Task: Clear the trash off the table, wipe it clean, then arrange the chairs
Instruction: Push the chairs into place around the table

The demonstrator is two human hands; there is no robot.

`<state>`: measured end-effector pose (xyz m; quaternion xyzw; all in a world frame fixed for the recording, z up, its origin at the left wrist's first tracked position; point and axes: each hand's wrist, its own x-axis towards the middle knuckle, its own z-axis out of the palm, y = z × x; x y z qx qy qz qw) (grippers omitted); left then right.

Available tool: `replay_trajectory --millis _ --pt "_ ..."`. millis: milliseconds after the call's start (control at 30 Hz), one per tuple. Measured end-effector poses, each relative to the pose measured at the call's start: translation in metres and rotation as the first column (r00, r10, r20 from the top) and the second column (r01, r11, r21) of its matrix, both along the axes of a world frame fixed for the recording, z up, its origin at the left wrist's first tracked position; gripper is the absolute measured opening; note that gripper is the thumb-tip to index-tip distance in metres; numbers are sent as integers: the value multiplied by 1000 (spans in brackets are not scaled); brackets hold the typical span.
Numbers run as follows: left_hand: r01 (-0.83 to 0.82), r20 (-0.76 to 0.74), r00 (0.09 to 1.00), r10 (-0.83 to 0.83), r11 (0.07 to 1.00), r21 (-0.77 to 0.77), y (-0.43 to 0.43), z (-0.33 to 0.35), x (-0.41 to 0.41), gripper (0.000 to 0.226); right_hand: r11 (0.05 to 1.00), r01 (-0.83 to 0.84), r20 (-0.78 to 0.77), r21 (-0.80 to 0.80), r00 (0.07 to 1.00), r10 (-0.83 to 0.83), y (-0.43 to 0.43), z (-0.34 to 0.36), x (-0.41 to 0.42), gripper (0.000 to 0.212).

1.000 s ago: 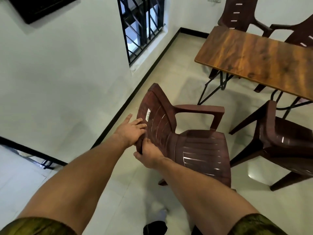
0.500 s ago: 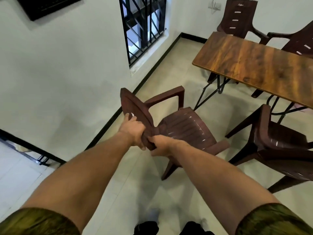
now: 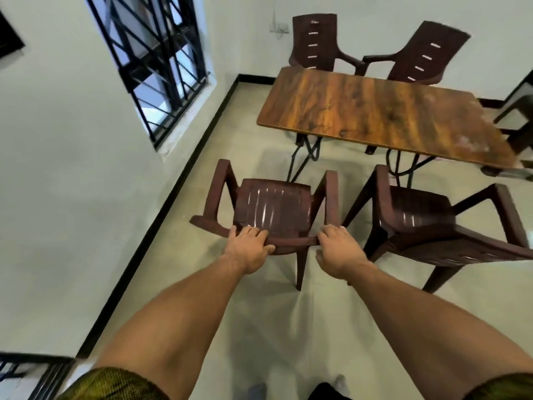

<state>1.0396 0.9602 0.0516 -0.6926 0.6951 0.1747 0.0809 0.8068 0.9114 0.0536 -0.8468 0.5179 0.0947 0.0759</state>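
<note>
A dark brown plastic armchair (image 3: pixel 274 206) stands on the floor facing the wooden table (image 3: pixel 375 116), just short of its near left corner. My left hand (image 3: pixel 248 246) grips the top of the chair's backrest on the left. My right hand (image 3: pixel 337 249) holds the same top edge on the right. A second brown chair (image 3: pixel 427 223) stands beside it to the right, its front under the table's near edge. Nothing lies on the tabletop that I can see.
Two more brown chairs (image 3: pixel 314 41) (image 3: pixel 427 53) stand on the table's far side against the back wall. A wall with a barred window (image 3: pixel 155 62) runs along the left. Part of another chair (image 3: pixel 519 119) shows at the right edge. Pale floor lies under me.
The chair was tilted and turned sideways by the left wall; now it stands squarely facing the table. My hands have spread apart along the backrest top.
</note>
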Motion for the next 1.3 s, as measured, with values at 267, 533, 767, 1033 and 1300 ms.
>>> replay_trajectory --millis 267,533,767,1033,1300 --pt "15 -77 997 -21 997 -80 -23 -21 -21 50 997 44 68 63 996 -49 -20 -8 -18 44" --pt "108 -153 981 -119 991 -78 -66 -18 -74 52 989 141 18 38 990 -141 -42 -1 -73 40" --pt "139 -150 978 -143 990 -36 -108 -22 -112 61 945 307 93 111 944 -317 -58 4 -104 40" --pt "56 -5 998 -56 997 -44 -127 -20 -166 88 979 202 71 30 976 -204 -82 -1 -140 49" --pt "151 45 987 -153 988 42 -151 -12 -244 52 978 189 37 -90 982 -186 -110 -16 -251 68"
